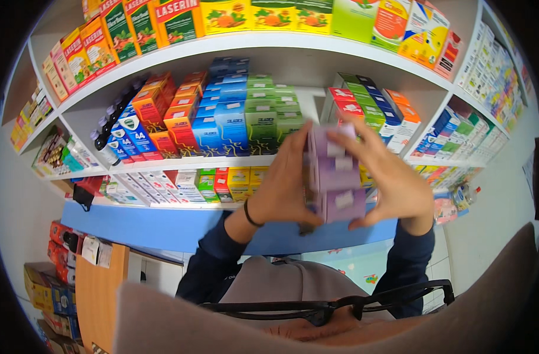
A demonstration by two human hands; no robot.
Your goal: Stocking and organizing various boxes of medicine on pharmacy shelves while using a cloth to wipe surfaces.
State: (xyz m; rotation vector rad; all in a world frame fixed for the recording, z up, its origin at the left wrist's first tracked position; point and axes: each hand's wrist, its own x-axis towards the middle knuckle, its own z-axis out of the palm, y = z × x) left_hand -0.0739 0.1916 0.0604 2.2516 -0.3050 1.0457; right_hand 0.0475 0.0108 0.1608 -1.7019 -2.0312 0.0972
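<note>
Several purple medicine boxes (338, 175), each with a small white sticker, are held in a row between my two hands in front of the middle shelf. My left hand (283, 181) presses along their left side, thumb near the lowest box. From the right, my right hand (384, 172) reaches over the far box with its fingers, its thumb by the near box. Behind them on the shelf stand green Siladex boxes (260, 119) and blue Siladex boxes (232, 124). A gap in the row shows bare white shelf (310, 104) right of the green boxes.
Red, green and orange-white boxes (400, 119) stand to the right. Orange boxes (181, 119) and dark bottles (103, 141) fill the left. Yellow and green cartons (269, 17) line the upper shelf. Below runs a blue ledge (163, 225); a wooden desk (99, 283) is at lower left.
</note>
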